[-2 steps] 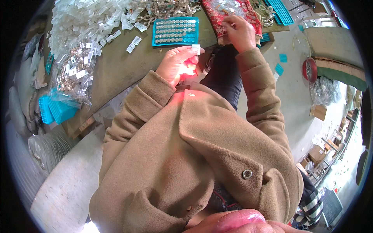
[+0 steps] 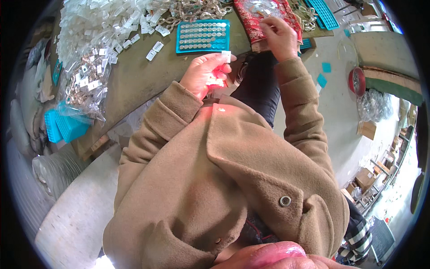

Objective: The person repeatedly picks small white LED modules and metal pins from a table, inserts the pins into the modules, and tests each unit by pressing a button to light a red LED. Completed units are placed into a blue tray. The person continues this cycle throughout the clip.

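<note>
My left hand [image 2: 201,74] pinches a small white plastic case [image 2: 226,57] upright between thumb and fingers. Red light glows over its lower fingers and palm. Over the edge of a red patterned cloth [image 2: 244,20] is my right hand [image 2: 283,41], its thumb and fingertips drawn together; what they hold, if anything, is too small to make out. Small shiny pieces lie on that cloth. Just beyond my left hand sits a blue tray [image 2: 180,48] with rows of round silver cells, some places at its near right corner unfilled.
A big heap of white plastic cases [image 2: 101,27] covers the table's [image 2: 134,85] far left. Nearer are a clear bag [image 2: 85,85] of parts and stacked blue trays [image 2: 71,127]. Chained pieces [image 2: 192,10] lie behind the tray. A red bowl [image 2: 357,82] stands at right.
My right hand has shifted slightly to the right over the cloth. The left hand stays put with the white plastic case.
</note>
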Action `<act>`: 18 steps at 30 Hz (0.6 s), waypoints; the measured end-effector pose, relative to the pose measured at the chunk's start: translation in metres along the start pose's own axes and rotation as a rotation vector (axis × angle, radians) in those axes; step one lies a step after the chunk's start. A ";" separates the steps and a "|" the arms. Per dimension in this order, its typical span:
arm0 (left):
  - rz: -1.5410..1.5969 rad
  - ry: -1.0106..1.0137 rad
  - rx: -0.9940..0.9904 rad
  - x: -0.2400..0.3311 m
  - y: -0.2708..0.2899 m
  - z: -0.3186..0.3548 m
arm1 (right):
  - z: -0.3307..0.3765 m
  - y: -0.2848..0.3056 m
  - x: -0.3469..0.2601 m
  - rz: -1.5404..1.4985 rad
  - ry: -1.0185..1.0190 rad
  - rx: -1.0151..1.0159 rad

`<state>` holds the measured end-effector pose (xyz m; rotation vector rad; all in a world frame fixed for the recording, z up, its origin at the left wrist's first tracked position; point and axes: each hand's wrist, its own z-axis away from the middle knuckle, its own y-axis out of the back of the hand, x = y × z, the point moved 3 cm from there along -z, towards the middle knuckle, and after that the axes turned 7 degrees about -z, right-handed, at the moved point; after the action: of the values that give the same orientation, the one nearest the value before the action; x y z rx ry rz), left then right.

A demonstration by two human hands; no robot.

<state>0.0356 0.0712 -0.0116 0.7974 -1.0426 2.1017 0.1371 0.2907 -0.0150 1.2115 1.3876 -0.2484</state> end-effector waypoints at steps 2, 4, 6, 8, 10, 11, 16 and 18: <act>0.078 0.020 -0.041 0.000 0.000 0.001 | 0.004 0.009 -0.001 -0.310 -0.013 0.122; 0.125 0.004 -0.029 0.001 0.001 0.000 | 0.008 0.009 -0.008 -0.529 -0.077 0.142; 0.134 0.004 -0.008 0.003 0.002 0.000 | 0.020 0.007 -0.023 -0.540 -0.099 0.108; 0.155 -0.019 -0.006 0.005 0.003 0.002 | 0.037 -0.004 -0.040 -0.801 -0.182 -0.050; 0.217 -0.062 -0.021 0.007 0.004 0.005 | 0.051 -0.019 -0.059 -0.869 -0.181 -0.151; 0.222 -0.132 -0.014 0.007 0.004 0.007 | 0.057 -0.027 -0.068 -0.924 -0.135 -0.195; 0.368 -0.215 -0.043 0.005 0.008 0.015 | 0.070 -0.057 -0.084 -1.110 -0.270 -0.273; 0.401 -0.173 -0.125 0.009 0.012 0.017 | 0.071 -0.064 -0.085 -1.113 -0.278 -0.259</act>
<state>0.0251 0.0541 -0.0018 0.7666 -1.5162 2.2942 0.1094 0.1673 0.0052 0.0777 1.6485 -0.9301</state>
